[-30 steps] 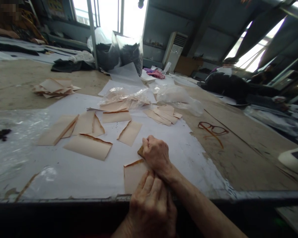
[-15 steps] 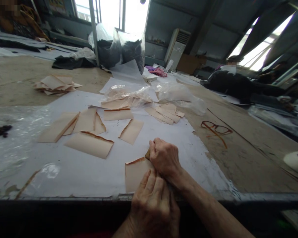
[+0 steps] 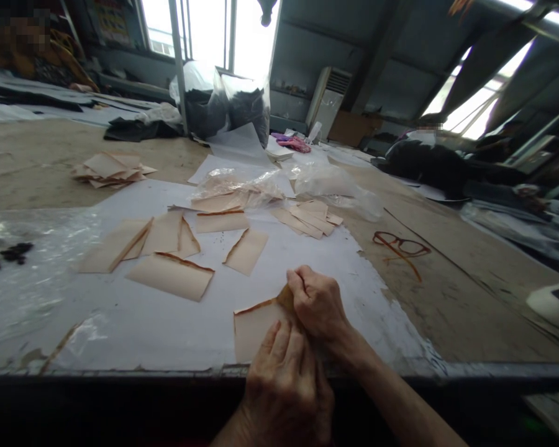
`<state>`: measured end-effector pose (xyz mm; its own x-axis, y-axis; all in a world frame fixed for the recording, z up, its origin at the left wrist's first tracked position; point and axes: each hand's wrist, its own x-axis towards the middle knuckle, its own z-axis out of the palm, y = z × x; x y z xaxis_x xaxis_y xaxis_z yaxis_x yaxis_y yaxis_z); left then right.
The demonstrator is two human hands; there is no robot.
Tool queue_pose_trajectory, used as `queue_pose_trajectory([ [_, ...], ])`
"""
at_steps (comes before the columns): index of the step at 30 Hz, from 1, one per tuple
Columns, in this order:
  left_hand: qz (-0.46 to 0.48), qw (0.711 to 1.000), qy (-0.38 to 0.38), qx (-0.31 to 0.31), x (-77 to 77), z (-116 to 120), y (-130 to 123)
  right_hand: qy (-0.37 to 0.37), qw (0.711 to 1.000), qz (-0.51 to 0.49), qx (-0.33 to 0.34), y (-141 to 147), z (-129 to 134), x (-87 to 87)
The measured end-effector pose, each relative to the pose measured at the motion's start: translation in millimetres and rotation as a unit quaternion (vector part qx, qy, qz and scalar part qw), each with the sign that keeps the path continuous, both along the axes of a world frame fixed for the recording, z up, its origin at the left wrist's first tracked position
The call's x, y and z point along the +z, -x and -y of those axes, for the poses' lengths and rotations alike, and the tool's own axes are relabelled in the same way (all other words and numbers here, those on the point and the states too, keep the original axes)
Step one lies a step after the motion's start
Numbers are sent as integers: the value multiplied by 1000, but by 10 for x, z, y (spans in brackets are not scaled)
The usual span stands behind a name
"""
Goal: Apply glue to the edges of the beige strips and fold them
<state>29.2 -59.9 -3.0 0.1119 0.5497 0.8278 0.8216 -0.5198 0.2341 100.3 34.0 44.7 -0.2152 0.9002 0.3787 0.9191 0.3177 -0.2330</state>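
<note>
A pale beige piece (image 3: 253,332) with a brown strip along its top edge lies at the table's front edge. My left hand (image 3: 286,372) rests on its right part, fingers extended and close together, pressing it down. Just above and to the right, my right hand (image 3: 319,301) is closed in a pinch on a brownish strip (image 3: 286,298) at the piece's upper right corner. The strip's lower end is hidden by my hands. Several similar pieces with brown edges, one of them a wide piece (image 3: 171,277), lie to the upper left on white paper (image 3: 168,335).
Eyeglasses (image 3: 403,244) lie on the right. Clear plastic sheeting (image 3: 41,273) with dark bits covers the left. Behind are a stack of beige pieces (image 3: 112,167), a plastic bag (image 3: 335,184) and filled bags (image 3: 228,105). A person in dark clothing (image 3: 426,158) is at the right back.
My right hand has shifted slightly right, and more of the brownish strip shows beside it. My left hand stays on the piece. The view has tilted slightly upward.
</note>
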Motion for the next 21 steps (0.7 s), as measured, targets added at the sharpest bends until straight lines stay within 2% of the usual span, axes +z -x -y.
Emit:
queue_pose_trajectory([
  [3,18,1000,14,-6,12,-6,-6,-14,997,72,31,107,-9,-30],
  [6,7,1000,22,1,26,-1,-6,-5,996,84,-11,232,-77,-42],
  [9,-4,1000,20,2,26,11,6,21,994,40,-95,278,-160,-16],
  [12,-16,1000,23,-5,13,12,26,57,984,-58,-157,225,-217,50],
  [16,-29,999,34,-18,1,5,45,72,982,-138,-111,108,-165,117],
  [18,-35,998,46,-33,8,4,50,64,987,-118,-88,75,-96,111],
  [21,-36,996,60,-55,44,-1,64,53,992,-64,-93,62,-19,58],
])
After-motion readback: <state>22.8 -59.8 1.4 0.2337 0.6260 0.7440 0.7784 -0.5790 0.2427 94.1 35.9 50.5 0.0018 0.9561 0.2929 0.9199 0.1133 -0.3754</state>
